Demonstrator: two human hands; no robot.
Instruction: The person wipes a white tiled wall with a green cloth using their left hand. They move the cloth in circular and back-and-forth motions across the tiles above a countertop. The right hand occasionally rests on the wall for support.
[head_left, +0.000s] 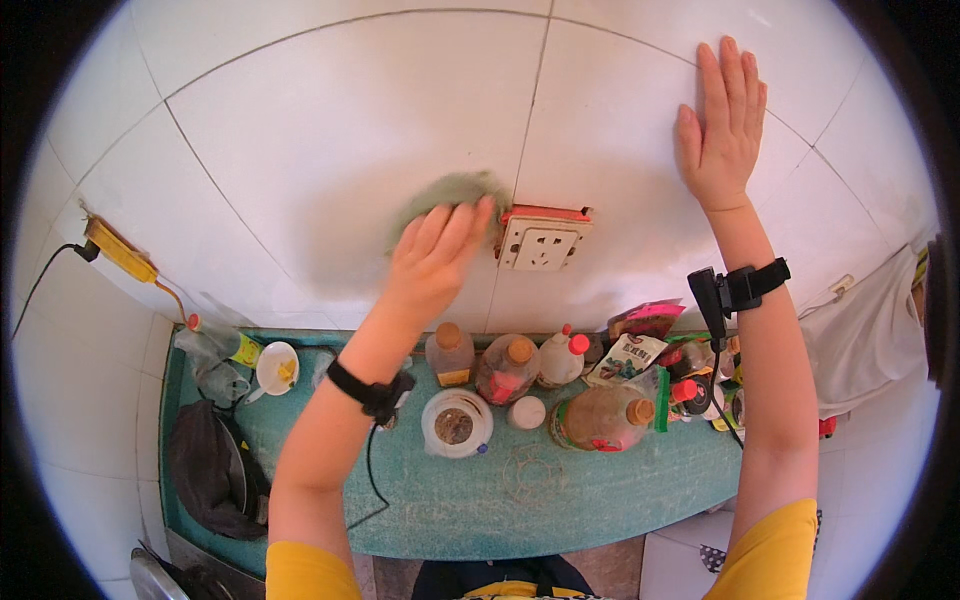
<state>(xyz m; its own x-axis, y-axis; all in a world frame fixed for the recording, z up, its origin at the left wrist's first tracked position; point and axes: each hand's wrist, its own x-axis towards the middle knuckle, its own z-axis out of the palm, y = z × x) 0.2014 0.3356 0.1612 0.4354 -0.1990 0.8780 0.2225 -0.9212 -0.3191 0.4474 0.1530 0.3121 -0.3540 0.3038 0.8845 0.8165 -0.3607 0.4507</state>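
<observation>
My left hand (439, 251) presses a light green cloth (457, 189) against the white wall tile (360, 112). Both hand and cloth are slightly blurred. Just right of the cloth, a wall socket (541, 244) stands out from the tile on a red back box (547, 214). Higher up at the right, my right hand (724, 139) lies flat on the wall with its fingers extended, holding nothing. Black straps with small devices circle both forearms.
Below runs a green countertop (450, 517) bearing several bottles, including a large plastic bottle (600, 416), a round white container (456, 424) and a white bowl (277, 367). A dark cloth-covered pan (214, 469) sits left. A yellow power strip (120, 247) hangs on the wall.
</observation>
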